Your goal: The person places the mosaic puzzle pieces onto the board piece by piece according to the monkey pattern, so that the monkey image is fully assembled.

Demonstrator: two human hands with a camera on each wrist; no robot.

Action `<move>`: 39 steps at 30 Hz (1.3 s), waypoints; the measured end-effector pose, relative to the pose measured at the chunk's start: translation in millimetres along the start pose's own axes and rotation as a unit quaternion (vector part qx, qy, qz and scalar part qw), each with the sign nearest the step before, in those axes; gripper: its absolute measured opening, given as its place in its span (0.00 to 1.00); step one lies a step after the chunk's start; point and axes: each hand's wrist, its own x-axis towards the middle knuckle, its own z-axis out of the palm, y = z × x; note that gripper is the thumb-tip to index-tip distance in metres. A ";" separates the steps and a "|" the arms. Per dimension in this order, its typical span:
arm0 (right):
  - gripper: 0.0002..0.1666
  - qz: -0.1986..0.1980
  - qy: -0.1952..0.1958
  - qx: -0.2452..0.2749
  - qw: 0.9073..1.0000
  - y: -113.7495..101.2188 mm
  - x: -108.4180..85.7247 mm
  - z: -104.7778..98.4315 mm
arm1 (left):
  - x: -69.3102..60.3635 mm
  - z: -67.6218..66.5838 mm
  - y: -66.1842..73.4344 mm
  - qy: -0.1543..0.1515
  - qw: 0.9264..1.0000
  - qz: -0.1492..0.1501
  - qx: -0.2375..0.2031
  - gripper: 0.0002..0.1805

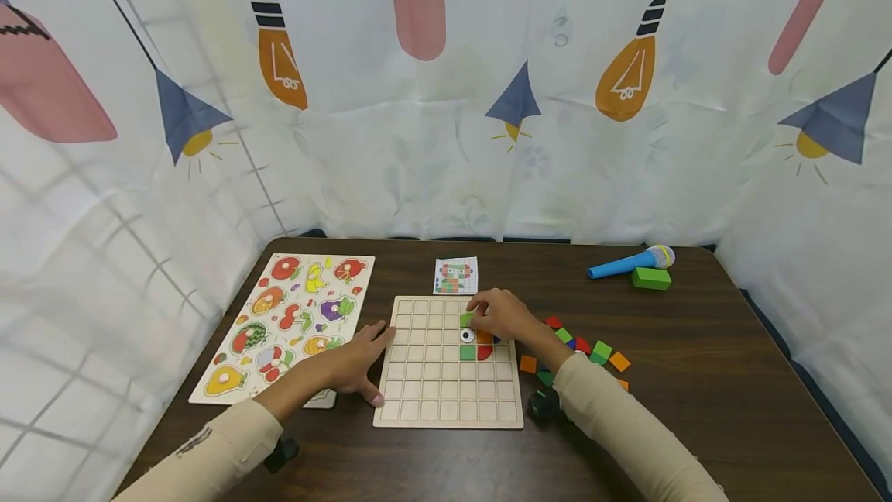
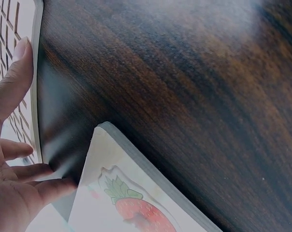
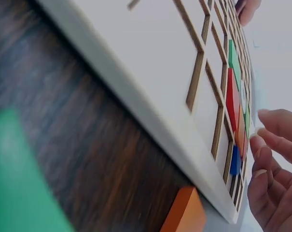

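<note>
Fingers (image 1: 479, 303) of your right hand (image 1: 505, 314) bend over a light green tile (image 1: 465, 319) just above an eye tile (image 1: 467, 335) on the grid board (image 1: 421, 370); whether they pinch or merely press it, you cannot tell from here. Your left hand (image 1: 351, 362) spreads along the board's left edge, grasping nothing, thumb over the rim.

A crooked push could leave the tile riding on a divider, or nudge the eye tile or the orange tile (image 1: 482, 336) beside it. Lighten your left hand and the board might slide. Pulling back low, your right sleeve (image 1: 613, 409) could scatter the loose blocks (image 1: 601, 351) lying right of the board, directly in its way.

Beyond stand a pattern card (image 1: 456, 276) and, well apart, a toy microphone (image 1: 627, 262). Your left forearm crosses a fruit puzzle (image 1: 216, 362), crowding that side of the surface (image 1: 711, 362).
</note>
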 end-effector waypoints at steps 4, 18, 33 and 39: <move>0.11 -0.009 0.009 0.004 1.000 6.0 -2.7 -3.4 | -0.5 -0.6 0.1 -0.003 1.000 -0.002 0.002 0.65; 0.15 -0.049 0.031 0.029 0.998 41.4 -29.0 -37.5 | -0.5 -1.0 -3.6 -0.009 1.000 -0.006 0.002 0.64; 0.14 -0.034 0.021 -0.013 0.999 91.4 -63.9 -64.5 | -0.2 -1.3 -1.8 -0.010 1.000 -0.008 0.003 0.63; 0.15 -0.036 0.006 -0.042 0.998 96.6 -73.7 -63.1 | 0.6 -1.7 -1.6 -0.010 1.000 -0.003 0.005 0.63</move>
